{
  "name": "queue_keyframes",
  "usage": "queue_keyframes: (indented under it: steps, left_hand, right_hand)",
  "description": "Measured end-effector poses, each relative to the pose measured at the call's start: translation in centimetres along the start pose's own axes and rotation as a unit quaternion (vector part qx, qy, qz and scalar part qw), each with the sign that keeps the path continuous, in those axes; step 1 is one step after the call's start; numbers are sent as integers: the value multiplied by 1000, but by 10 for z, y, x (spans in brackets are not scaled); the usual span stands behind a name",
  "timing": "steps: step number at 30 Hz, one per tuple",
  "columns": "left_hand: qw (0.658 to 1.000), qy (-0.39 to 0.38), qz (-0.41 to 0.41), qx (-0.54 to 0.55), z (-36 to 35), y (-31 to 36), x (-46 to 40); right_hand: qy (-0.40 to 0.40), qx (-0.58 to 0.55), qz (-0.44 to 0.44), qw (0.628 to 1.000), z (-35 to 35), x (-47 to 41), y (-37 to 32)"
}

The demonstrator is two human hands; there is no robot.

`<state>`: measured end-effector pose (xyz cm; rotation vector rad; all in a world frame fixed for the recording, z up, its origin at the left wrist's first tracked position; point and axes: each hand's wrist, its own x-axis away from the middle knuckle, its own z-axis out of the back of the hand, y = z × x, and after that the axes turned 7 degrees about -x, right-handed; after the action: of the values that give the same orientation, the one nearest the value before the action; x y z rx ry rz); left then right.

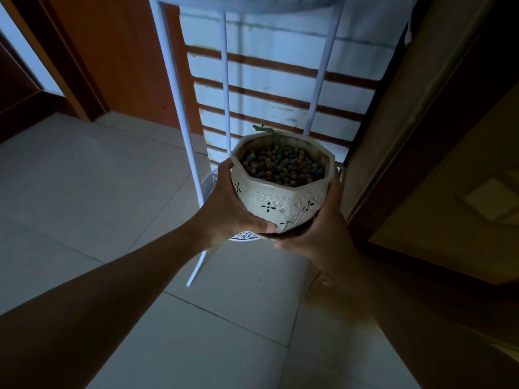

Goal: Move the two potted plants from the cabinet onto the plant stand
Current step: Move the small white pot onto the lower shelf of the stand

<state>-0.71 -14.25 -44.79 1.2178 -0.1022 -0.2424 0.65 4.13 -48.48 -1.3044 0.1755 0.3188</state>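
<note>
**Pot's in both hands, right above the stand's lower tier**

So both hands are wrapped round the one ceramic plant pot [282, 189]. The left hand [229, 209] cups its left wall with the thumb reaching under the base, and the right hand [320, 231] is curled around the right side and underneath, fingers mostly hidden behind the pot. Both are closed firmly on it, nothing loose. The pot sits upright, maybe tipped a hair toward the camera, filled with little coloured clay pebbles [280, 167] and a tiny green sprout [264, 127] poking up at the far rim.

There's only the head view, so here's the bit that matters: the pot hangs between the white legs of the metal plant stand [174, 88], and the stand's lower shelf [244, 235] peeks out just below and behind the left thumb. So I'd say the set-down is basically straight down and slightly forward. Neither hand is nearer, they're even on it. The upper shelf [247, 2] is way up at the top edge of the frame.

The lower shelf looks like patterned openwork metal, mostly hidden by the pot, so I can't tell how much spare room it has. The legs close in on both sides, a dark wooden door frame [421, 136] sits tight on the right, and there's pale tile floor [84, 178] all around. The second plant and the cabinet aren't visible.
</note>
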Motion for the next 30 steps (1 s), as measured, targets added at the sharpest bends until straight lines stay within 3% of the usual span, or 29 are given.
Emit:
queue_keyframes:
  steps: [13,21,30]
  left_hand:
    - [997,79,19,-3,-11,-105,-59]
    - [991,115,25,68,-10,-144,-81]
    - [983,164,25,75,-14,-185,-100]
  right_hand:
    - [-48,-9,3,999,-28,-53,99]
    - [-81,20,-6,997,-45,-85,137]
    - [-80,55,-33,995,-63,-98,160]
